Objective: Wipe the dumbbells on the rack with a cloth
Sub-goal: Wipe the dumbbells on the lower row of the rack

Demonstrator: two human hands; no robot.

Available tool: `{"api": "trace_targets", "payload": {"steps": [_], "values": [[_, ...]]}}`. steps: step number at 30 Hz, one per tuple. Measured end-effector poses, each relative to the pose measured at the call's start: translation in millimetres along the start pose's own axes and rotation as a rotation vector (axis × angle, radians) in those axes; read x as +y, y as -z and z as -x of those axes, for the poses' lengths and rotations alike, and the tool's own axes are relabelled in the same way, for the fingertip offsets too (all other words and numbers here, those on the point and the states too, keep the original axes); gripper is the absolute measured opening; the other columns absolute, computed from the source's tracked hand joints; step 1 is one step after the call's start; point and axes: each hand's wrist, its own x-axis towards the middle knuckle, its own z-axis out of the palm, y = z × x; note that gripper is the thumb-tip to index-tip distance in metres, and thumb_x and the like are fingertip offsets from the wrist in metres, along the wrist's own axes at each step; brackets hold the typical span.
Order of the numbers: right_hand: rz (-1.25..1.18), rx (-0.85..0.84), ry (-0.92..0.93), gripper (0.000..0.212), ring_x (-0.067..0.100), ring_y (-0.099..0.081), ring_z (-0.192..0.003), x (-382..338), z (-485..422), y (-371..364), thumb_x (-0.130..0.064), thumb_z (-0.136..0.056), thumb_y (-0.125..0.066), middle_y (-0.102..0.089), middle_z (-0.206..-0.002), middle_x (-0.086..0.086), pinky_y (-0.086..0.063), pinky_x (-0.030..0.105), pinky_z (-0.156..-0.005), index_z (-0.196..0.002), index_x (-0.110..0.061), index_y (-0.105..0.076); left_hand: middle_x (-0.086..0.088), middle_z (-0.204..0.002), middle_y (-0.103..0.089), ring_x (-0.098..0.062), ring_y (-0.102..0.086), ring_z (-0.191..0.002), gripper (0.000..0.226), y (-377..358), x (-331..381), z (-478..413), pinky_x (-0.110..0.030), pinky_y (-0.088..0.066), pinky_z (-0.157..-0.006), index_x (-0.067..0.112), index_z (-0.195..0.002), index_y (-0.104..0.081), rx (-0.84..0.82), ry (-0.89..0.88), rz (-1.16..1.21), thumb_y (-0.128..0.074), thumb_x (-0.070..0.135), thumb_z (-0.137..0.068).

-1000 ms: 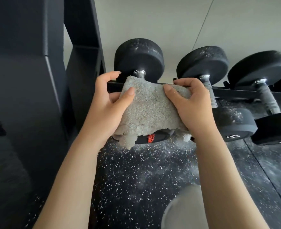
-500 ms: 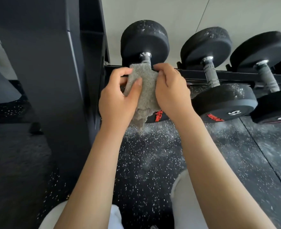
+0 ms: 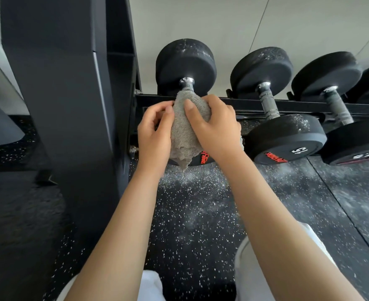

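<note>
leftmost dumbbell (image 3: 185, 59) upper-mid frame on rack (image 3: 298, 106) | handle (image 3: 186, 83) axis runs top of frame → down twd cam | cloth (image 3: 185, 127) wrapped rnd it | right hand (image 3: 216, 127) gripping cloth, left hand (image 3: 155, 131) pinching its left edge | imo next swipe = along that axis, both hands equally close

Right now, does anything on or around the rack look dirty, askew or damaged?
White dust speckles the leftmost dumbbell and the 15 dumbbell, and hazes the floor beneath. Nothing looks askew or broken.
</note>
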Motion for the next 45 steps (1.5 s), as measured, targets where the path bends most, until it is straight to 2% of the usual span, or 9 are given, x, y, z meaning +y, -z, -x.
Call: {"api": "trace_targets", "payload": {"steps": [5,9,14,19,24,32,37,41,45], "values": [[0.087,-0.023,-0.064,0.03,0.024,-0.038,-0.127,-17,0,-8,-0.04,-0.098,-0.044,-0.059,-0.12,-0.009,-0.026,0.053,-0.105,-0.125,-0.031,-0.052,-0.001,-0.094,-0.072,-0.013,-0.068,-0.091,0.012,-3,-3,-3,-0.025,-0.052,-0.076,0.016,-0.093,-0.071,-0.006,0.018,0.039,-0.059,0.013,-0.093],[0.138,0.028,-0.038,0.034,0.027,-0.046,-0.113,-9,-4,-13,-0.053,-0.095,-0.046,-0.057,-0.104,-0.006,-0.031,0.045,-0.09,-0.101,-0.021,-0.054,-0.009,-0.095,-0.073,-0.022,-0.069,-0.094,0.017,3,3,-7,-0.028,-0.055,-0.075,0.009,-0.092,-0.073,0.036,0.194,0.211,-0.058,0.017,-0.094],[-0.256,0.055,0.071,0.029,0.017,-0.06,-0.086,20,-1,1,-0.048,-0.091,-0.054,-0.06,-0.086,-0.009,-0.05,0.052,-0.082,-0.093,-0.02,-0.054,0.0,-0.096,-0.074,-0.013,-0.068,-0.095,0.017,5,-2,-10,-0.025,-0.054,-0.079,0.015,-0.095,-0.073,-0.075,0.089,0.021,-0.057,0.015,-0.094],[-0.199,-0.04,-0.04,0.037,0.019,-0.046,-0.124,6,1,1,-0.043,-0.087,-0.038,-0.051,-0.119,-0.016,-0.032,0.056,-0.108,-0.122,-0.046,-0.051,0.001,-0.1,-0.072,-0.013,-0.067,-0.097,0.018,1,-10,-10,-0.028,-0.054,-0.083,0.015,-0.103,-0.072,-0.139,0.05,-0.053,-0.057,0.02,-0.095],[0.065,0.082,-0.071,0.045,0.022,-0.044,-0.125,-5,7,-13,-0.068,-0.084,-0.058,-0.054,-0.12,-0.011,-0.035,0.056,-0.103,-0.113,-0.033,-0.057,0.008,-0.073,-0.069,-0.009,-0.065,-0.075,0.023,-1,-12,-11,-0.028,-0.05,-0.067,0.023,-0.081,-0.072,-0.08,0.089,0.023,-0.055,0.02,-0.096],[-0.298,0.049,0.018,0.027,0.014,-0.063,-0.1,26,2,-5,-0.051,-0.086,-0.057,-0.067,-0.095,-0.013,-0.051,0.047,-0.088,-0.102,-0.03,-0.061,-0.005,-0.082,-0.071,-0.015,-0.066,-0.08,0.024,-6,-16,-8,-0.032,-0.053,-0.072,0.013,-0.087,-0.072,-0.044,0.017,-0.032,-0.054,0.023,-0.098],[-0.561,0.061,-0.038,0.015,-0.002,-0.062,-0.084,47,2,0,-0.029,-0.095,-0.062,-0.066,-0.09,-0.013,-0.05,0.021,-0.078,-0.105,-0.018,-0.063,0.003,-0.087,-0.07,-0.01,-0.064,-0.087,0.02,-4,-20,-7,-0.027,-0.051,-0.079,0.015,-0.09,-0.07,-0.047,-0.068,-0.119,-0.054,0.026,-0.097],[-0.886,-0.015,-0.317,0.028,0.018,-0.067,-0.098,67,4,-2,-0.043,-0.09,-0.06,-0.07,-0.099,0.001,-0.051,0.045,-0.098,-0.108,-0.021,-0.063,0.019,-0.064,-0.055,0.001,-0.05,-0.066,0.019,-5,-22,-6,-0.015,-0.039,-0.067,0.014,-0.092,-0.068,-0.063,-0.102,-0.179,-0.053,0.025,-0.097],[-0.85,0.027,-0.328,0.023,0.015,-0.061,-0.084,63,6,-4,-0.041,-0.09,-0.056,-0.063,-0.087,0.0,-0.05,0.041,-0.088,-0.098,-0.02,-0.062,0.017,-0.053,-0.045,-0.003,-0.04,-0.054,0.024,-6,-26,-8,-0.023,-0.032,-0.058,0.012,-0.089,-0.066,-0.039,-0.106,-0.168,-0.05,0.029,-0.097]]}}
